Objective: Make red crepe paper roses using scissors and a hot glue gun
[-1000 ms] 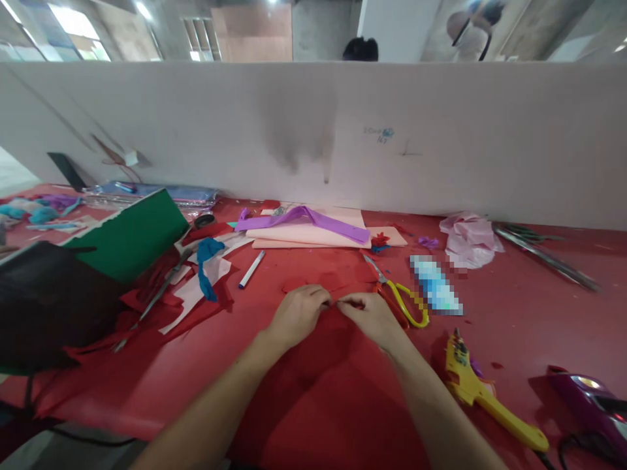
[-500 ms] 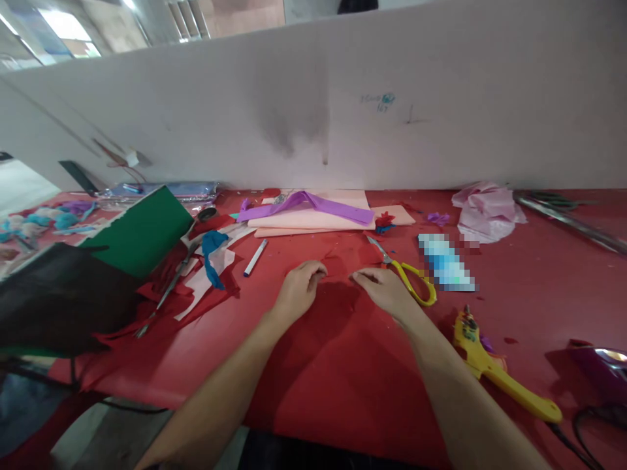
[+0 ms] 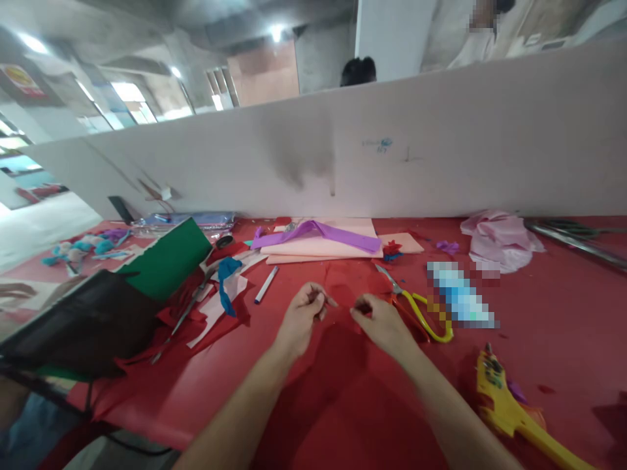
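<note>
My left hand (image 3: 302, 313) and my right hand (image 3: 381, 321) are close together over the red table (image 3: 539, 307), both with fingers curled into a pinch. Between them lies a sheet of red paper (image 3: 343, 287), and each hand grips an edge of it. The paper spreads from the hands towards me and blends with the table's red surface. Yellow-handled scissors (image 3: 416, 307) lie just right of my right hand.
A yellow glue gun (image 3: 509, 411) lies at the right front. Pink sheets with a purple strip (image 3: 318, 238) lie behind the hands. Green (image 3: 166, 258) and black (image 3: 83, 323) sheets, red scraps and a white pen (image 3: 266, 284) lie left. A white partition (image 3: 441, 137) walls the back.
The camera tilted up, showing more of the room beyond the partition. My hands stay near the same spot on the red paper, fingers now pinched slightly tighter.
</note>
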Demonstrator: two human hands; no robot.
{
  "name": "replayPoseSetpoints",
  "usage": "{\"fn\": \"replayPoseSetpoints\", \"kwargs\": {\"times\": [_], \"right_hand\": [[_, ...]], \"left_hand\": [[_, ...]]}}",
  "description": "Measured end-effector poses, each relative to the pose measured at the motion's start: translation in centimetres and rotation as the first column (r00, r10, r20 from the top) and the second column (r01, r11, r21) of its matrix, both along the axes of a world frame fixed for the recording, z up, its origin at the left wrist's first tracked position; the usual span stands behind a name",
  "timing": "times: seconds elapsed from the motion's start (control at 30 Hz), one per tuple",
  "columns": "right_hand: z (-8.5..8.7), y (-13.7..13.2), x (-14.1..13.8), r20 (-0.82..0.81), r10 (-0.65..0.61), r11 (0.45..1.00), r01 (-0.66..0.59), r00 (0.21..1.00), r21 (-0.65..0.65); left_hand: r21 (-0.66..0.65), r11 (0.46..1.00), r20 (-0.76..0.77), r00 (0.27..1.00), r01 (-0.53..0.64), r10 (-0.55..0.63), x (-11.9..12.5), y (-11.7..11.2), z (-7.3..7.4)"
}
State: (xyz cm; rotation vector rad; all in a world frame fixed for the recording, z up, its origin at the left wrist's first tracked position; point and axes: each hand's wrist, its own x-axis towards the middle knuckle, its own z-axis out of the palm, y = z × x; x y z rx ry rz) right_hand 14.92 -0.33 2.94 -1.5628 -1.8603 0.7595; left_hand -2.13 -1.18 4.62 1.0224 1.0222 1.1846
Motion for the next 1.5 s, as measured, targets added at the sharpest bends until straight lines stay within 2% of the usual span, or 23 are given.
{"fn": "replayPoseSetpoints", "kwargs": {"times": [0.07,0.13,0.2,0.27,0.4,0.57,0.63,0.73,0.87,1.0,1.1,1.23,1.37,1.5], "right_hand": [[0.4,0.0,0.4,-0.241,-0.1,0.995,0.099,0.965,-0.015],[0.8,-0.1,0.8,-0.513,-0.216,0.976,0.194,0.831,-0.097],[1.0,-0.2,1.1,-0.666,-0.307,0.951,0.233,0.68,-0.201],[1.1,-0.3,1.4,-0.733,-0.368,0.93,0.232,0.572,-0.286],[1.2,-0.3,1.6,-0.805,-0.442,0.897,0.223,0.396,-0.382],[1.5,-0.6,0.9,-0.831,-0.493,0.868,0.206,0.257,-0.451],[1.6,-0.8,0.7,-0.836,-0.492,0.869,0.194,0.243,-0.455],[1.6,-1.0,0.4,-0.85,-0.453,0.89,0.197,0.27,-0.412],[1.5,-1.3,0.2,-0.844,-0.405,0.91,0.243,0.351,-0.336],[1.8,-1.7,0.2,-0.799,-0.395,0.909,0.318,0.454,-0.268],[2.0,-1.9,0.2,-0.771,-0.39,0.907,0.353,0.503,-0.229],[1.9,-1.8,0.3,-0.784,-0.391,0.908,0.34,0.483,-0.244],[1.8,-1.7,0.3,-0.806,-0.406,0.907,0.298,0.431,-0.298],[1.8,-1.9,0.1,-0.806,-0.421,0.903,0.269,0.415,-0.334]], "left_hand": [[-0.071,0.995,0.191,0.98,0.071,-0.057,0.3,-0.3,0.8],[-0.118,0.982,0.312,0.944,0.145,-0.102,0.8,-0.4,1.4],[-0.144,0.971,0.369,0.921,0.189,-0.125,1.3,-0.4,1.7],[-0.142,0.971,0.379,0.916,0.195,-0.128,1.7,-0.5,1.7],[-0.1,0.988,0.329,0.941,0.121,-0.082,2.1,-0.7,0.9],[-0.116,0.993,0.249,0.969,0.029,0.001,1.8,-1.4,0.1],[-0.122,0.992,0.22,0.975,0.003,0.024,1.8,-1.5,0.0],[-0.138,0.99,0.203,0.979,0.014,0.015,1.7,-1.4,0.0],[-0.131,0.991,0.205,0.979,0.037,-0.009,1.8,-1.4,-0.2],[-0.131,0.987,0.218,0.974,0.096,-0.066,2.0,-1.5,-0.3],[-0.106,0.99,0.213,0.975,0.093,-0.069,2.2,-1.6,-0.5],[-0.076,0.994,0.178,0.982,0.075,-0.06,2.4,-1.8,-0.7],[-0.1,0.992,0.151,0.987,0.071,-0.055,2.5,-1.8,-1.0],[-0.11,0.991,0.087,0.994,0.071,-0.061,2.6,-1.7,-1.1]]}}
